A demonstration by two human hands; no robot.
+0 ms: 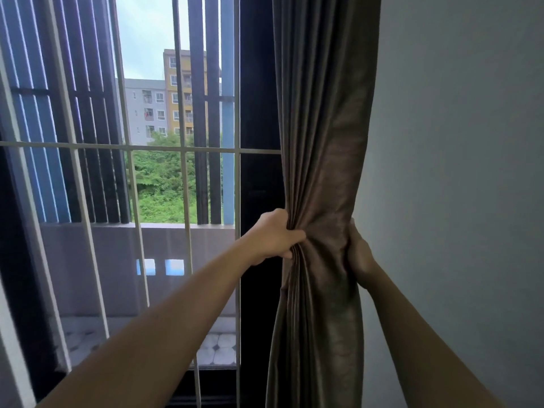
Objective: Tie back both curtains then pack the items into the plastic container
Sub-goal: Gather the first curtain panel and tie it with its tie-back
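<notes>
While the window bars [129, 147] fill the left, the left hand [276, 237] has its fingers curled tight into the gathered curtain [323, 160] by the wall. The right hand [357, 256] wraps the far edge, fingertips hidden behind. No tie in sight: free either hand and those smooth folds could spill loose.

Right side: plain grey wall [459, 172], unlit and dull. Left and centre: tall window behind a pale metal grille [129, 147] of thin uprights and one crossbar; dark frame post [259, 178] at its right edge. Outside, near: balcony parapet [112, 245] and a pale tiled floor [219, 350], with dark and blue vertical slats [203, 113]. Far: grey and yellow apartment blocks [176, 92], green trees [160, 178], overcast sky [141, 33]. Soft daylight.
</notes>
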